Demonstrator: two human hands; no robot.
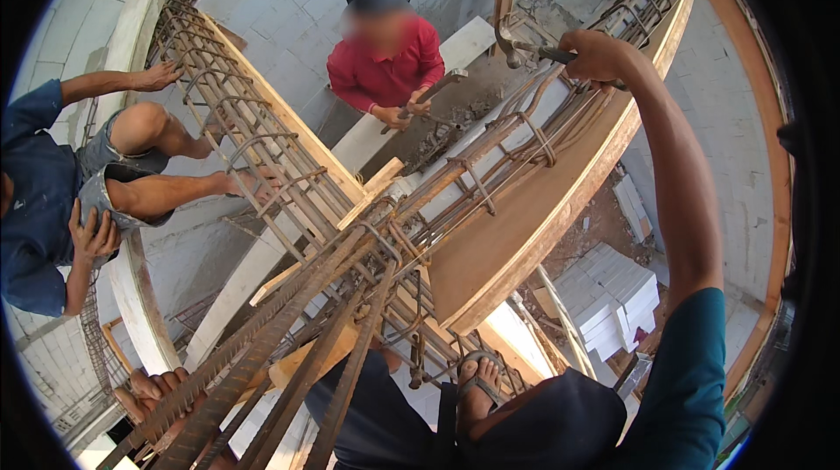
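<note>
My right hand [602, 59] grips the dark handle of a claw hammer [551, 52], raised above the rebar cage [490, 164] on the right. The hammer's metal head points left, close to an upright timber post, and does not touch the cage bars as far as I can see. At the lower left, my left hand [162, 396] is wrapped round thick, ribbed, rusty upright rebars [262, 347], its palm hidden behind them. These bars rise from the joint where several cages meet. Alongside the right cage stands a brown plywood formwork board [525, 225].
A person in red [385, 59] holds a hammer-like tool [429, 98] beyond the beam. Another person in dark blue [44, 181] sits at left, feet on the left cage [236, 102]. My sandalled foot [481, 387] rests on bars. White blocks [604, 295] are stacked below.
</note>
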